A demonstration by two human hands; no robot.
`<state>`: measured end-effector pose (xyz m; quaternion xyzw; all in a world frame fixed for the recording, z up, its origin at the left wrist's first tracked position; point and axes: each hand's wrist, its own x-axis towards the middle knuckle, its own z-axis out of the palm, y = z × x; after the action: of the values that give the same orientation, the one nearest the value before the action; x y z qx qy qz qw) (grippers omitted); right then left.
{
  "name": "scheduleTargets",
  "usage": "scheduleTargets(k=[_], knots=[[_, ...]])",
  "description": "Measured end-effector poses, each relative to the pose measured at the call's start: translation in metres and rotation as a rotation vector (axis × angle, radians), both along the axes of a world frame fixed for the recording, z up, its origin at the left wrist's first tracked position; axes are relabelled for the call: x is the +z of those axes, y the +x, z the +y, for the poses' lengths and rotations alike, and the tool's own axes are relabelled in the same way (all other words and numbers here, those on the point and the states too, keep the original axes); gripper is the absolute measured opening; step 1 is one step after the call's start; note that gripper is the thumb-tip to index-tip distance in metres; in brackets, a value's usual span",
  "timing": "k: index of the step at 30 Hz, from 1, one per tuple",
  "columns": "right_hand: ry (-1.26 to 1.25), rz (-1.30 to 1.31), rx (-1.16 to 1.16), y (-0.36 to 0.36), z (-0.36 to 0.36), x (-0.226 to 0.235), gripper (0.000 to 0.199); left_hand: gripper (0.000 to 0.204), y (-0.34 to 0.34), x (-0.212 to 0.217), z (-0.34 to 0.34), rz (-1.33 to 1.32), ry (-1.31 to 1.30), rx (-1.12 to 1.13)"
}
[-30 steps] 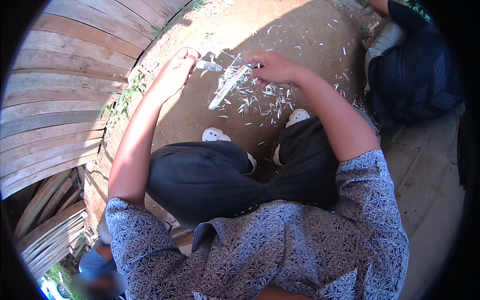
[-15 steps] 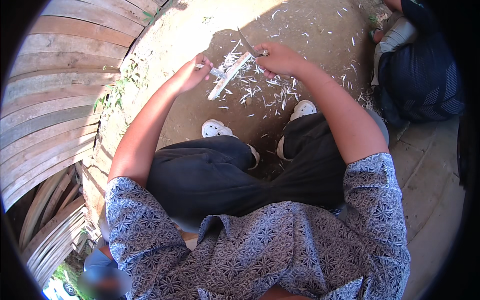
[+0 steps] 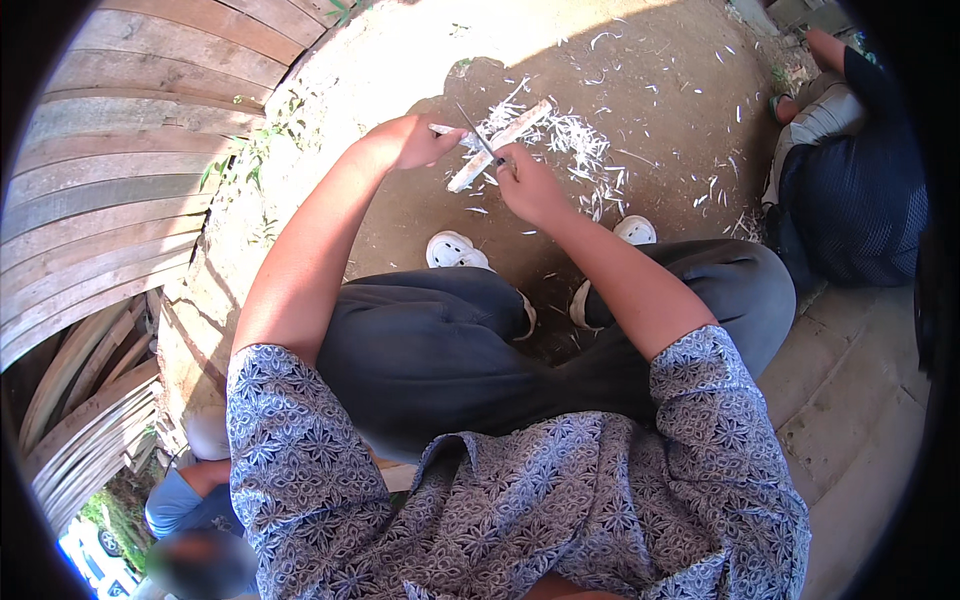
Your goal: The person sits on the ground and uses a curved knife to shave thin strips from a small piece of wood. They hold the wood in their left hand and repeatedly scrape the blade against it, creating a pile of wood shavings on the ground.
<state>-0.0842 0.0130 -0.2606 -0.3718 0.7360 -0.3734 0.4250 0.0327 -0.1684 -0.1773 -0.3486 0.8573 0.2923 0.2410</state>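
Note:
My left hand (image 3: 412, 142) is closed around a short pale stick of wood (image 3: 466, 139), whose end sticks out toward the right. My right hand (image 3: 532, 186) grips a knife (image 3: 479, 133) by its handle, mostly hidden in the fingers. Its narrow blade slants up and to the left, across the end of the stick; whether the edge touches the wood I cannot tell. Beneath both hands, a longer flat strip of wood (image 3: 520, 124) lies at a slant on the ground among pale wood shavings (image 3: 580, 143).
My white shoes (image 3: 455, 250) stand on the bare earth close by. At the right a person in dark clothing (image 3: 850, 190) sits near me. A plank wall (image 3: 130, 150) runs along the left, with stacked boards (image 3: 90, 440) below it. Another person's blue sleeve (image 3: 180, 502) shows lower left.
My right hand has come left and nearer to me, bringing the knife blade to the stick. The left hand has turned slightly, still holding the stick. The whole view has shifted a little.

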Motion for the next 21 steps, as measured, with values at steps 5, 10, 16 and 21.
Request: scheduleTargets(k=[5,10,16,21], knots=[[-0.050,0.065,0.056,0.012,-0.010,0.007,0.029,0.050,0.006,0.008,-0.001,-0.077,0.122,0.043],[-0.092,0.115,0.022,0.005,0.002,-0.038,0.030,0.050,0.000,0.000,0.000,0.007,0.177,0.025],[-0.067,0.007,0.113,0.024,-0.014,0.034,0.028,0.048,0.012,0.004,0.001,-0.047,0.231,0.118],[-0.107,0.131,0.025,-0.001,0.000,-0.064,0.027,0.047,0.009,-0.022,-0.007,0.083,0.207,0.039]])
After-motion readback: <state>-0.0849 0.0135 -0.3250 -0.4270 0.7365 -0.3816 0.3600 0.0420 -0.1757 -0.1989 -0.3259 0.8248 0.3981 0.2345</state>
